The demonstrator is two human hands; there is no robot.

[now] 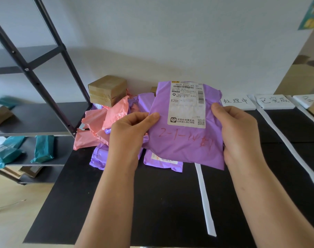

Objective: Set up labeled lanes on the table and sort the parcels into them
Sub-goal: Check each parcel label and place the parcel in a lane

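wall (152,33) pale grey | floor (18,203) lt wood | blk metal shelf rack (29,73) left

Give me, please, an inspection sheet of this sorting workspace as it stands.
Surface: black table top, divided into lanes by white tape strips.
Job's things: purple plastic mailer parcel with a white shipping label, held above the table; pile of pink and purple mailers with brown cardboard boxes at the back left; white handwritten lane cards along the back edge.
Clutter: nothing seen.
Hands: left hand and right hand each grip a side edge of the purple parcel.
Cables: nothing seen.
Surroundings: black metal shelf rack at the left, holding teal mailers; white wall behind.
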